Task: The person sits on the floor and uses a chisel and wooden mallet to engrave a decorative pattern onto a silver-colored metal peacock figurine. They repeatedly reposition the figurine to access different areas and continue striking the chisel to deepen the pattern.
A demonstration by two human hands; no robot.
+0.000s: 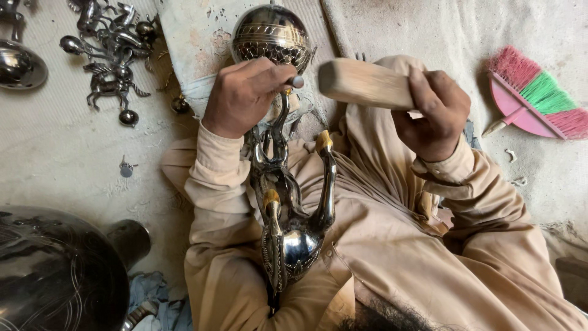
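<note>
Two hands at work over one metal ornament, seen from above.

Item 1: metal ornament (288, 208), silver with gold-coloured tips. It lies across the person's lap at the middle of the view, its long axis running from 6 o'clock to 12 o'clock. The rounded polished body sits at the 6 o'clock end; curved necks rise from it toward 12 o'clock. One neck with a gold tip points toward 1 o'clock and stands free.

Item 2: engraved metal ball (271, 35), at 12 o'clock, just beyond the upper end of the ornament. Whether it is joined to the ornament cannot be told.

Item 3: left hand (245, 95), at 11 o'clock of the ornament. Fingers curled and pressed together around a thin metal rod (296, 81), whose round end pokes out toward 3 o'clock.

Item 4: right hand (436, 113), at 2 o'clock. Fingers wrapped tight about a wooden block (364, 83). The block's long axis runs from 3 o'clock to 9 o'clock, its free end pointing at 9 o'clock, near the rod's end but apart from it.

Surroundings:
- small metal figures (113, 55), in a heap on the floor at 10 o'clock.
- dark engraved pot (55, 276), at 8 o'clock.
- shallow metal dish (21, 67), at the 9 o'clock edge, high up.
- hand broom (533, 95), pink with pink and green bristles, at 3 o'clock, well apart from the hands.
</note>
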